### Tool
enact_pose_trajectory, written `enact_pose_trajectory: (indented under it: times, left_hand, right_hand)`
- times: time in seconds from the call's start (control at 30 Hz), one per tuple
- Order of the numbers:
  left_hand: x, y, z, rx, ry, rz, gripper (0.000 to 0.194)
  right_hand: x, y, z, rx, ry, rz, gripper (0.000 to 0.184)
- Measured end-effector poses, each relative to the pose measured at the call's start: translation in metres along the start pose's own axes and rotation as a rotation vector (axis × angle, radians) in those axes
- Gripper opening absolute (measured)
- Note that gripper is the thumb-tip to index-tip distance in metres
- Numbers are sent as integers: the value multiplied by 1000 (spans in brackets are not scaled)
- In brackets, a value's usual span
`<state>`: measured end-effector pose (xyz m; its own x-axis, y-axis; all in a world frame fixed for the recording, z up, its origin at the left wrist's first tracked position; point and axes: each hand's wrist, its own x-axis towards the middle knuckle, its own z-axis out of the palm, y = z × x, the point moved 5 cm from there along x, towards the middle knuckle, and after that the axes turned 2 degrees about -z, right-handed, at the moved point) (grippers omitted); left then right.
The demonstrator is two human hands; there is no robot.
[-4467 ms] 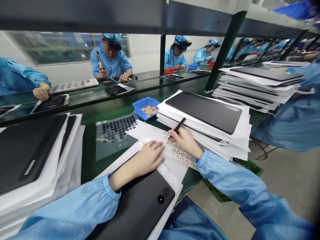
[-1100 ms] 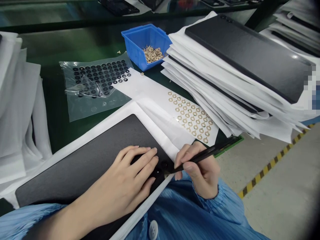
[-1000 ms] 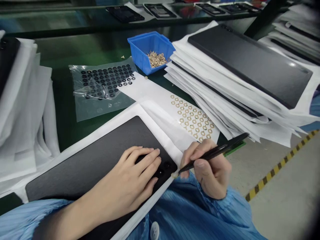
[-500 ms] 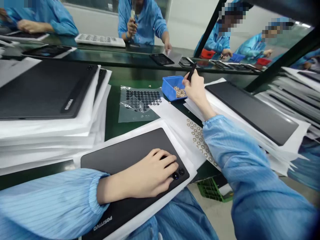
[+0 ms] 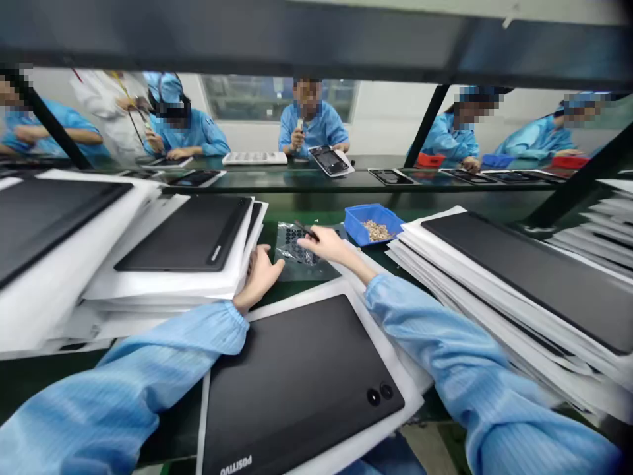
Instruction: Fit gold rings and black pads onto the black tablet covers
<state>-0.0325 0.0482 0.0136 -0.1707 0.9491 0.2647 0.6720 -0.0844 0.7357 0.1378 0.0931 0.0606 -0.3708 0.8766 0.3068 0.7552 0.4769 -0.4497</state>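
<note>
My right hand (image 5: 330, 245) has its fingers closed on a slim black pointed tool (image 5: 307, 231); whether it is tweezers I cannot tell. It hovers over a clear plastic bag and sheet with rows of small black rings (image 5: 291, 254). My left hand (image 5: 262, 276) is open, thumb out, its fingers partly hidden against the right edge of a stack of tablets and white sheets (image 5: 173, 284). Below both hands a dark tablet (image 5: 306, 376) marked POSITIVO lies back up on white padding, with two round camera rings (image 5: 380, 394) near its right corner.
A blue bin (image 5: 370, 218) of small tan rings stands behind my right hand. Another tablet stack (image 5: 519, 277) rises at the right, more white sheets (image 5: 608, 231) beyond it. A dark shelf beam (image 5: 316, 46) crosses overhead. Co-workers in blue sit across the bench.
My left hand has left the tablet's camera corner and moved up to the left stack. My right hand has gone left from the blue bin to the black rings. The view has tilted up.
</note>
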Motion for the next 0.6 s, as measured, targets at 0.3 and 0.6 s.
enact_pose_trajectory:
  times: [0.3, 0.6]
  left_hand:
    - [3, -8, 4, -386, 24, -253, 37]
    - [-1, 3, 6, -595, -169, -405, 31]
  right_hand:
    - [5, 19, 30, 49, -167, -12, 23]
    - [8, 33, 33, 119, -34, 81, 26]
